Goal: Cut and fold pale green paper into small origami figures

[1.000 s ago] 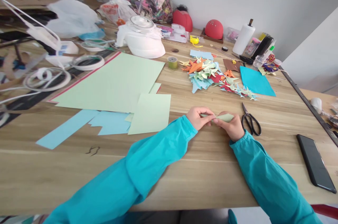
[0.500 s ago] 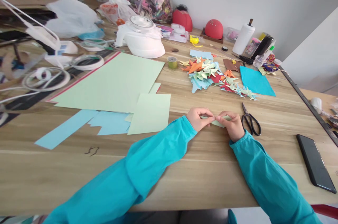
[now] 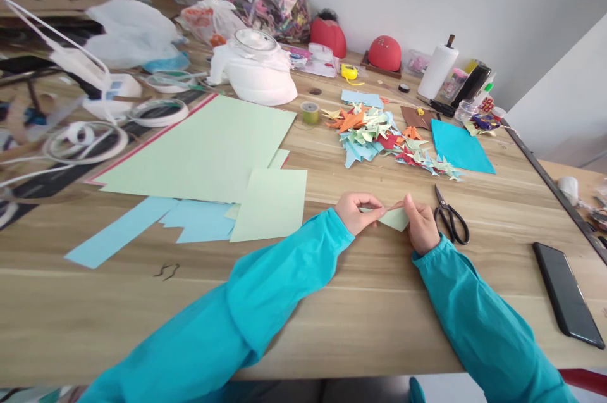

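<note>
Between my two hands is a small folded piece of pale green paper (image 3: 394,219), just above the wooden table. My left hand (image 3: 359,213) pinches its left end between thumb and fingers. At the other end, my right hand (image 3: 420,223) grips the paper, its thumb along the near side and its fingers mostly hidden behind. Black-handled scissors (image 3: 450,216) lie right beside my right hand. Beyond both hands spreads a pile of folded paper cranes (image 3: 370,128) in orange, green, blue and red.
Large green sheets (image 3: 199,150), a smaller green sheet (image 3: 272,205) and blue strips (image 3: 121,232) lie to the left. A phone (image 3: 566,292) rests at the right. Farther back are a thread spool (image 3: 310,114), a turquoise cloth (image 3: 461,145) and a yellow tape measure (image 3: 349,71).
My right thumb has slid off the paper's middle toward its right end and now points up. More of the green paper's face shows between my hands. My left hand has barely moved.
</note>
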A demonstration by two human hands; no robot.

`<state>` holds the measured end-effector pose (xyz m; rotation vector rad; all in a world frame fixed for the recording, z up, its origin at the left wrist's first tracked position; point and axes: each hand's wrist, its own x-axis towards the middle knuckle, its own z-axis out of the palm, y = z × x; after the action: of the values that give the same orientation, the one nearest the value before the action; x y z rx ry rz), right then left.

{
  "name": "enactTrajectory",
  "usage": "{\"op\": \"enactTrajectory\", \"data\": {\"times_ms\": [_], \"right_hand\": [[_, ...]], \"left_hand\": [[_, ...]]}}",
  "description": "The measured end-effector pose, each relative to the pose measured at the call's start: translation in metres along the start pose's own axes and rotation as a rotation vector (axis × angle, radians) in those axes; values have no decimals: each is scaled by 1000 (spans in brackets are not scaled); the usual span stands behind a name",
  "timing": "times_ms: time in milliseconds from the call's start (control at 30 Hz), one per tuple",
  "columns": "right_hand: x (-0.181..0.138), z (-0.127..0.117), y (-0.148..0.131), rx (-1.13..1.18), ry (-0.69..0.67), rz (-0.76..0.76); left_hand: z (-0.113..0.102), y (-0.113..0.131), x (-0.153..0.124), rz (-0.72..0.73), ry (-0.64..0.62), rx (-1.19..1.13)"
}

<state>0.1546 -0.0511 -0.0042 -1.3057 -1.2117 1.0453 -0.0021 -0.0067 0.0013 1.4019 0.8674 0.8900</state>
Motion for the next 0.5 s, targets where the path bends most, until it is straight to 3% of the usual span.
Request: {"op": "enactTrajectory", "data": {"times_ms": [233,500], "right_hand": [[0,2,-5,-5,-71,-6],[0,3,-6,23,-78,9]], "left_hand": [[-1,2,4,-57,70,-112],[1,3,2,-63,17,-122]]}}
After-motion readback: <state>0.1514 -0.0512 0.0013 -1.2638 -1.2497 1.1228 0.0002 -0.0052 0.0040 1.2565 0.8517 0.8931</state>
